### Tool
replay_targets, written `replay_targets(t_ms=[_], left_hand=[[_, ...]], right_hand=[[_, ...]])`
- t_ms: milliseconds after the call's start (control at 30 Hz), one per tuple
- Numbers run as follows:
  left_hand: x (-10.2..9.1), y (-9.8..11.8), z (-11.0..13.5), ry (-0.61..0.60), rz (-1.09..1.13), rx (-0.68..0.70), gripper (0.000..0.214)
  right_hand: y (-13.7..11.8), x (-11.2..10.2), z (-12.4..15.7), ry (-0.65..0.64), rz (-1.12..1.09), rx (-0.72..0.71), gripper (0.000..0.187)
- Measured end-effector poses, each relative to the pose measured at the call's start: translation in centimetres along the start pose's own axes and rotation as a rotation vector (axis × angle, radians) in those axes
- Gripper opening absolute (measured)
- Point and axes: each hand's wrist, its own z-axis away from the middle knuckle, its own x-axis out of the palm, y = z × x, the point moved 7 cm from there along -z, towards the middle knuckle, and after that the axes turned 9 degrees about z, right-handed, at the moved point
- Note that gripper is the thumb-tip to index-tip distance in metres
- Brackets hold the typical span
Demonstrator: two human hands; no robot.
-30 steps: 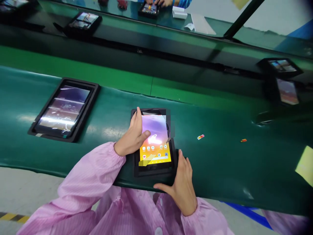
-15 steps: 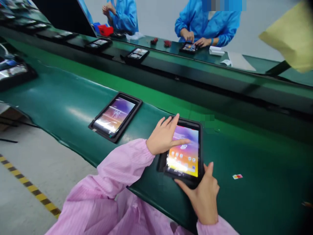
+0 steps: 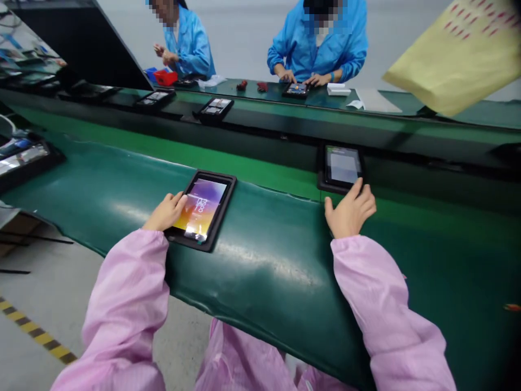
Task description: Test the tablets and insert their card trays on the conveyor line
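Observation:
A tablet (image 3: 205, 203) with a lit purple-to-yellow screen lies in a black tray (image 3: 214, 231) on the green bench. My left hand (image 3: 166, 213) grips its left side, fingers over the edge and thumb hidden. Farther right, my right hand (image 3: 353, 210) is open with fingers spread, its fingertips at the near edge of a second tablet (image 3: 343, 164). That one sits in its own black tray on the bright green strip beyond the bench, its screen mostly grey.
Two people in blue coats work across at the far bench (image 3: 252, 92). Trayed devices (image 3: 217, 107) line the ledge there. A dark panel (image 3: 85, 41) hangs at upper left, a yellow sheet (image 3: 456, 60) at upper right. Another black tray (image 3: 30, 160) lies at far left.
The right-hand tablet has moved away from me, off the bench onto the green strip, and its screen turned grey. My left hand left it for the other tablet; my right hand opened.

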Motion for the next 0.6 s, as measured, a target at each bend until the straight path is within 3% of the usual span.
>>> replay_targets(t_ms=[100,200,300,400,500,600], left_hand=[[2.7,3.6,2.1,-0.056,0.003,0.107,0.064],[6.7,10.0,4.2,-0.123,-0.022,0.272,0.061],[11.3,18.1,6.7,-0.184,-0.075,0.462,0.058],[14.7,24.7,9.5,-0.236,-0.089,0.562,0.056],[15.5,28.1,12.0,-0.283,-0.148,0.662,0.05],[14.3,29.4,12.6,-0.268,-0.245,0.747,0.041]], right_hand=[[-1.8,-1.3,5.4,-0.12,-0.049,-0.132,0.075],[-1.4,-1.6,10.0,-0.294,-0.151,-0.135,0.068],[1.5,-1.6,12.0,-0.378,-0.222,-0.008,0.065],[6.1,-3.0,12.8,-0.279,-0.188,0.156,0.068],[9.3,-5.3,14.6,-0.222,-0.164,0.212,0.065],[10.0,-7.1,17.1,-0.285,-0.121,0.194,0.063]])
